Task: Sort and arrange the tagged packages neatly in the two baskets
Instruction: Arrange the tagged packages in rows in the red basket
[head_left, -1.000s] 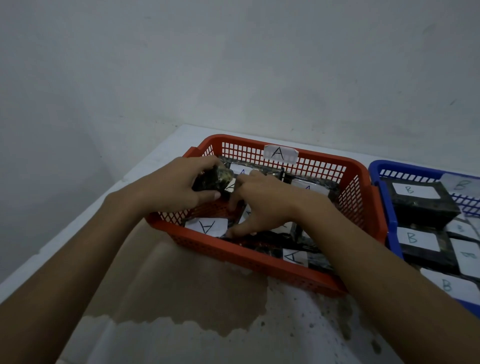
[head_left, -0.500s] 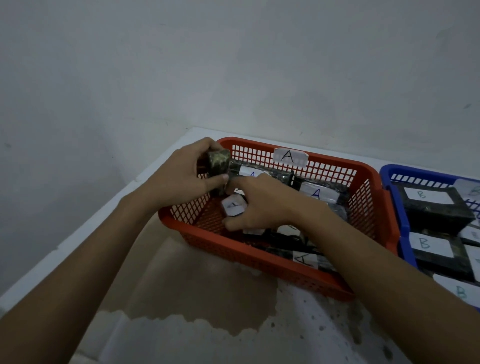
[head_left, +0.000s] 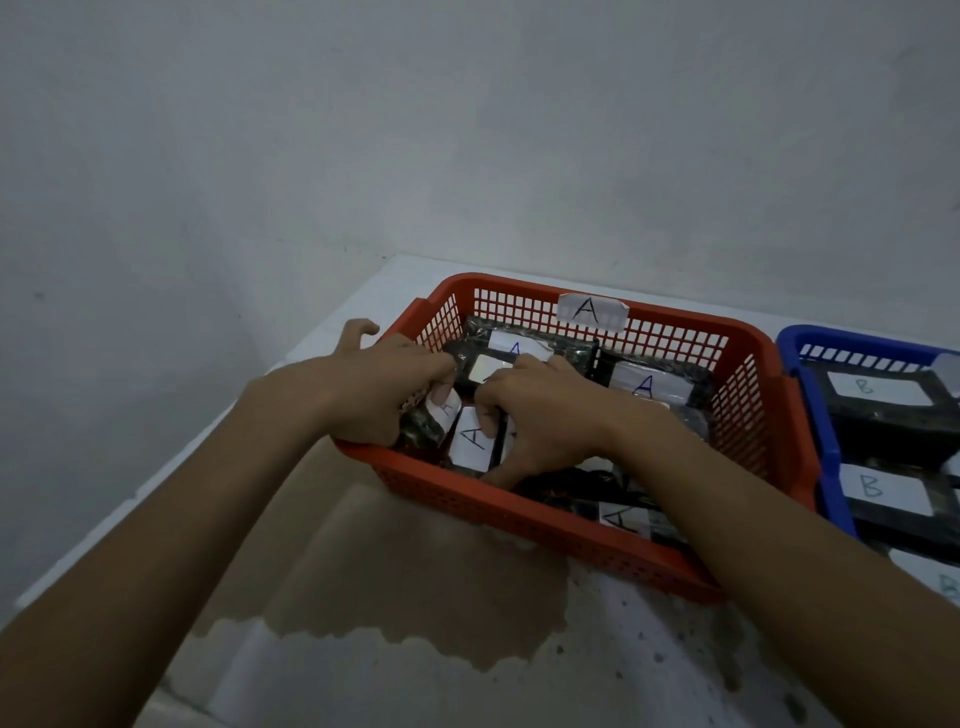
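Note:
A red basket (head_left: 561, 525) with an "A" tag on its far wall holds several dark wrapped packages with white "A" labels. My left hand (head_left: 379, 389) and my right hand (head_left: 540, 415) are both inside its left end, pinching a small dark package (head_left: 475, 371) between them. Below the hands lies a package with a white A label (head_left: 470, 439). Another A package (head_left: 644, 387) lies at the far right of the basket. To the right, a blue basket (head_left: 826, 467) holds dark packages with "B" labels (head_left: 878, 488).
The baskets stand on a white table (head_left: 395, 670) with a large brown stain, set in the corner of grey walls. The table's left edge runs close to the red basket.
Both hands have lowered the small package from above the left rim down into the basket's left end. The view has shifted slightly.

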